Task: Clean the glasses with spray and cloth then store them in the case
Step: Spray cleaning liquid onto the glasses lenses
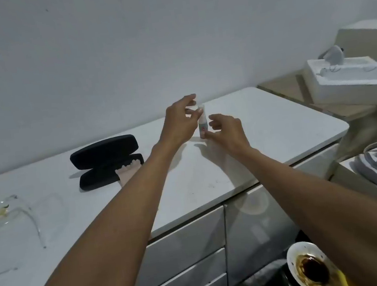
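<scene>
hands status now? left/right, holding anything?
Left hand: fingers pinching the top of the spray bottle.
Right hand: fingers at the bottle's base; firm grip cannot be told.

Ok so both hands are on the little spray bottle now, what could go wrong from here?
1. The spray bottle is small and pinched only by fingertips of the left hand and right hand; the grip could slip and tip it over on the counter.
2. The clear glasses lie far left and are hard to see; a forearm could knock them.
3. The cloth hangs out of the open case and could snag.
</scene>
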